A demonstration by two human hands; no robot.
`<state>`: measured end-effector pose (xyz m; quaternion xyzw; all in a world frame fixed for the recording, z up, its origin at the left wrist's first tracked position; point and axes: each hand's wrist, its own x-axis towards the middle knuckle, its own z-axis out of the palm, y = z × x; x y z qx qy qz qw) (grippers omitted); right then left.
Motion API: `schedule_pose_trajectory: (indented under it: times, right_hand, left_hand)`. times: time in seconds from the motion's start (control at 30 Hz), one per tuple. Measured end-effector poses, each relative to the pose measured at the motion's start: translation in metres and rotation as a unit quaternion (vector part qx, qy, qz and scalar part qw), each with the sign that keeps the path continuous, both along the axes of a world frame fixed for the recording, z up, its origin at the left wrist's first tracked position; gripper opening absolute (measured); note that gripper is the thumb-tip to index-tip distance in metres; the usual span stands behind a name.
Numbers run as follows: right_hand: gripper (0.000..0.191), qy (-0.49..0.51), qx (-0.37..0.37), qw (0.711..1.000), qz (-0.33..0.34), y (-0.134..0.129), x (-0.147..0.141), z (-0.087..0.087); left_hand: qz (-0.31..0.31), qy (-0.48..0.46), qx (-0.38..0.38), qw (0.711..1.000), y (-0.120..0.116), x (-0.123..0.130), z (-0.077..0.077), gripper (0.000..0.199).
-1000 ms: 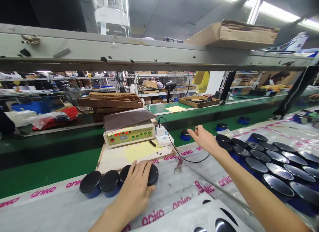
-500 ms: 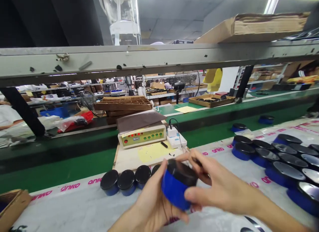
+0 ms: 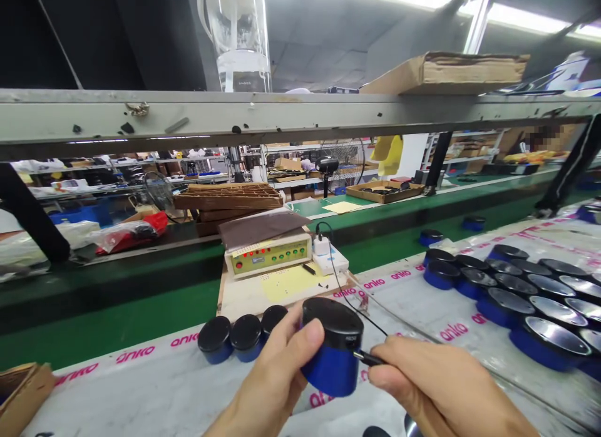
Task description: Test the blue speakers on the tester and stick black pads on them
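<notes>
Blue cylinder [image 3: 331,369], black domed cap, near upright, slightly tilted, gripped in left hand [image 3: 275,374]. Black plug [image 3: 369,358] pinched in right hand [image 3: 439,387], tip against cylinder side near cap seam. Thin black cable [image 3: 357,310] rising beyond plug.

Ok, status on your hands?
Left hand gripping blue can, black top up. Right hand pressing black cable plug against its side. Three similar cans just beyond left hand.

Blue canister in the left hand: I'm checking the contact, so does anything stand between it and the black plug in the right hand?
Nothing visible does. The black plug, pinched by the right hand, appears to touch the side of the blue canister, which the left hand grips.
</notes>
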<state>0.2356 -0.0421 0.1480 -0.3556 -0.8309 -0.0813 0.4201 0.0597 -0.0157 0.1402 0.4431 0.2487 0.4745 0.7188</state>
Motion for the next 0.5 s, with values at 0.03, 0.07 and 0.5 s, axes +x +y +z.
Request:
schedule_pose_trajectory:
  times: [0.03,0.07,0.5]
  right_hand:
    - [0.035,-0.004,0.013,1.000,-0.002,0.000,0.001,0.000]
    - [0.035,-0.011,0.023,1.000,-0.004,0.000,0.002,0.001]
    - [0.018,-0.003,-0.044,0.999,-0.001,0.003,0.000,-0.015]
  left_hand:
    - [0.015,0.017,0.040,0.999,0.000,0.000,-0.001,0.044]
    - [0.033,0.038,0.077,0.996,0.000,-0.001,-0.001,0.043]
    - [0.249,0.329,0.358,0.838,-0.010,-0.007,-0.013,0.064]
